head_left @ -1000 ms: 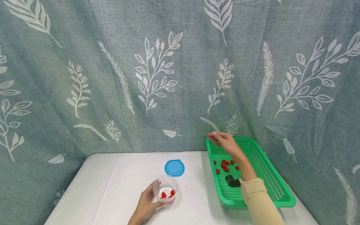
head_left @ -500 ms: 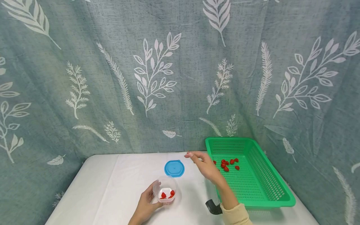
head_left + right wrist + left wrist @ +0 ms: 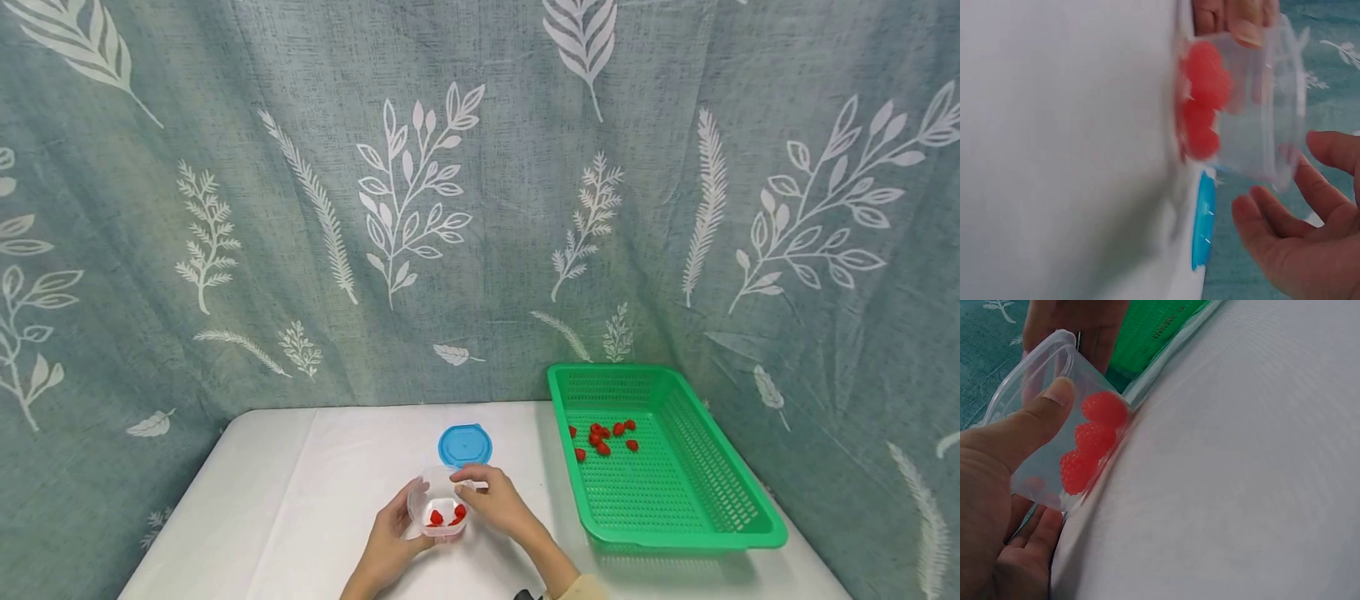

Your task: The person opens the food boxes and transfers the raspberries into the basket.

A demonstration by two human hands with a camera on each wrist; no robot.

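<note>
A small clear plastic food container (image 3: 442,500) stands on the white table, tilted slightly in the head view. My left hand (image 3: 393,529) grips its left side, with the thumb (image 3: 1054,400) pressed along the wall and fingers on the other side. Red raspberries (image 3: 1088,444) lie on the container's bottom. My right hand (image 3: 495,504) is at the container's right rim. Its fingers (image 3: 1254,219) are spread and bent, and no berry shows between them in the right wrist view. Whether they touch the rim is hard to tell. Behind the container lies a blue lid (image 3: 465,446).
At the right of the table sits a green perforated basket (image 3: 750,500). Several raspberries (image 3: 603,448) lie toward its back left. A patterned grey-green curtain (image 3: 480,208) hangs behind the white table (image 3: 300,500).
From above the basket, my right hand has come left and toward me to the container's rim. The left hand and the container have stayed in place.
</note>
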